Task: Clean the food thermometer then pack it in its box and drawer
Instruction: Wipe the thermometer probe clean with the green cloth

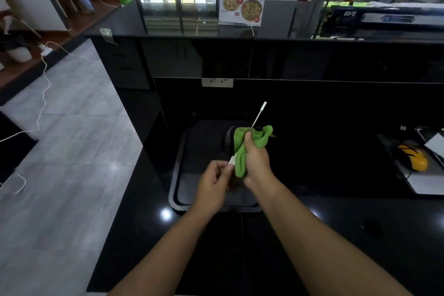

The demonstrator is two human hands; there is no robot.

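Both hands are up over the black worktop (312, 235): the left hand (212, 187) pinches the white lower end of the food thermometer (257, 118), fingers closed on it, while the right hand (255, 160) is clenched around a green cloth (240, 151) wrapped about the thin probe. The thermometer slants up and away, its white tip clear above the cloth, over a black tray (177, 175).
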